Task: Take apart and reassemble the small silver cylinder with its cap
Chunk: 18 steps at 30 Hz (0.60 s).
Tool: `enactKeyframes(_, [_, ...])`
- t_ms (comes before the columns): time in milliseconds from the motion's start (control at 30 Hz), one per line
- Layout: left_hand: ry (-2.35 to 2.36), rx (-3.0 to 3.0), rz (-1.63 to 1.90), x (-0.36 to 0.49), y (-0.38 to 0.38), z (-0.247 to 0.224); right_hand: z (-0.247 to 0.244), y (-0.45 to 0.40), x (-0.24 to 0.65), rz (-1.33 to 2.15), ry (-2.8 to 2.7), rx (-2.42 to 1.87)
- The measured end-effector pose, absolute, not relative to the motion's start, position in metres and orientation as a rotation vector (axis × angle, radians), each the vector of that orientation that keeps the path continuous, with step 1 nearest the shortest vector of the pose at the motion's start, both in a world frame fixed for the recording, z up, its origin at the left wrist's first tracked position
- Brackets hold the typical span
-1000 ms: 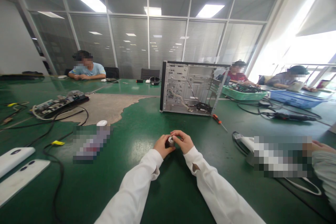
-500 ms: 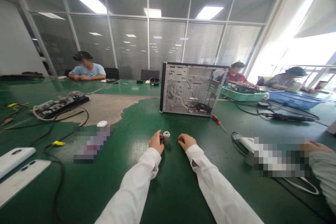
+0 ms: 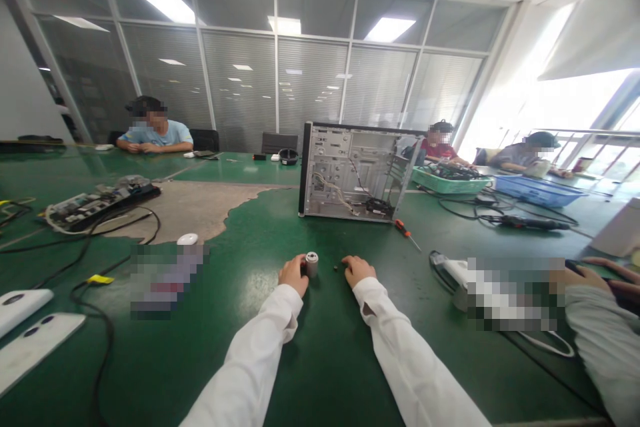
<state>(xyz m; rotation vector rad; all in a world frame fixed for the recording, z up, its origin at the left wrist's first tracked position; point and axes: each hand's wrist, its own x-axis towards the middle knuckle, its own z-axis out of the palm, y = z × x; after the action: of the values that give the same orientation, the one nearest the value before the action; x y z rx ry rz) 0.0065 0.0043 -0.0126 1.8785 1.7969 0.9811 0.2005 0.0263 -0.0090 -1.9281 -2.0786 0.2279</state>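
A small silver cylinder [image 3: 312, 265], which looks like a small motor, stands upright on the green table. My left hand [image 3: 294, 275] is closed against its left side, fingers partly hidden behind it. To the right, a tiny dark piece [image 3: 335, 267] lies on the tabletop, too small to name. Just beyond it, my right hand [image 3: 359, 269] rests low over the table, loosely bent with its fingers apart and nothing visible in them.
An opened computer case [image 3: 356, 173] stands ahead, an orange-handled screwdriver [image 3: 404, 229] beside it. At left lie a circuit assembly [image 3: 100, 203], cables and white covers [image 3: 40, 347]. Green [image 3: 450, 181] and blue baskets [image 3: 540, 191] sit far right. A co-worker's hands [image 3: 583, 280] are at right.
The tiny dark piece now shows on the table beside my right hand, whose fingers have parted. My left hand has come closer against the cylinder. The view has shifted slightly.
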Motion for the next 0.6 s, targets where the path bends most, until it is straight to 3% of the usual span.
enactKeyframes(600, [1.879,1.926,0.844,0.006,0.006,-0.008,-0.014,0.014,0.198,0.202,-1.946,-1.716])
